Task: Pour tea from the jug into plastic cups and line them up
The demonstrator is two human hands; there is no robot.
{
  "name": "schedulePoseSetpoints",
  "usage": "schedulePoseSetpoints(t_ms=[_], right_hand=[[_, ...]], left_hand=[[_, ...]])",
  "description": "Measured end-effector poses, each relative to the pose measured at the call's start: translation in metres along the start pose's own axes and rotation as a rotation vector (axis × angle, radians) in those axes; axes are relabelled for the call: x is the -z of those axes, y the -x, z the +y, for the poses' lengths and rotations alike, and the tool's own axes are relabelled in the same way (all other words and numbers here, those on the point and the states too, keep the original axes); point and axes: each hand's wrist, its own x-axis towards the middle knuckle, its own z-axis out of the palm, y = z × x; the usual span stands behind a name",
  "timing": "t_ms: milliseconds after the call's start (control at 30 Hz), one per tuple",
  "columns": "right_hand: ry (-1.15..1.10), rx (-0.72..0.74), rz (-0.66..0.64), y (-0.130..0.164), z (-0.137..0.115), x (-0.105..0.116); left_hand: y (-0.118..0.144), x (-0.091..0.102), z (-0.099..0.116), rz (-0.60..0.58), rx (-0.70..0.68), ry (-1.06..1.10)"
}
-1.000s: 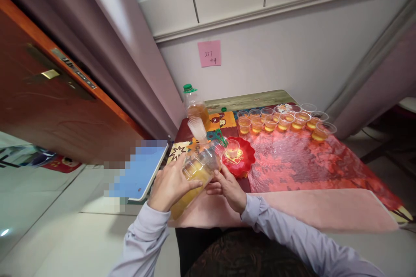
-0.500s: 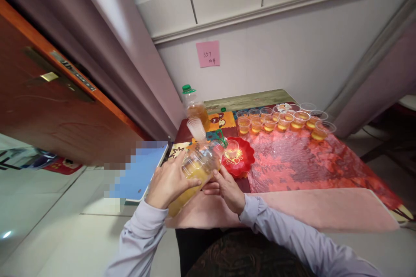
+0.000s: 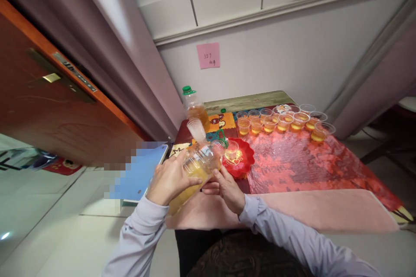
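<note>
My left hand [image 3: 167, 181] and right hand [image 3: 230, 190] grip a clear plastic bottle [image 3: 197, 163], apparently filling a clear plastic cup [image 3: 232, 150], next needing steady tilt.

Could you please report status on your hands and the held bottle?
Left hand gripping tilted bottle, right hand at its neck end. Clear cup on red plate ahead. Stacked cups just beyond bottle.

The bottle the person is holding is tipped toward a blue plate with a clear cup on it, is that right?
Almost: the plate is red, not blue, as the head view shows. The held bottle is indeed tipped toward it, and a clear cup is on it.
</note>
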Motion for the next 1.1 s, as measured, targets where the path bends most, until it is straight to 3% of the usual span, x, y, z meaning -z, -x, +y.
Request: schedulePoseSetpoints(t_ms=[400, 1100], right_hand=[[-0.003, -0.004, -0.011, -0.003, -0.002, 0.001], [-0.021, 0.005, -0.006, -0.003, -0.003, 0.001]], left_hand=[[-0.002, 0.017, 0.010, -0.082, 0.004, 0.002], [-0.005, 0.018, 0.013, -0.098, 0.009, -0.047]])
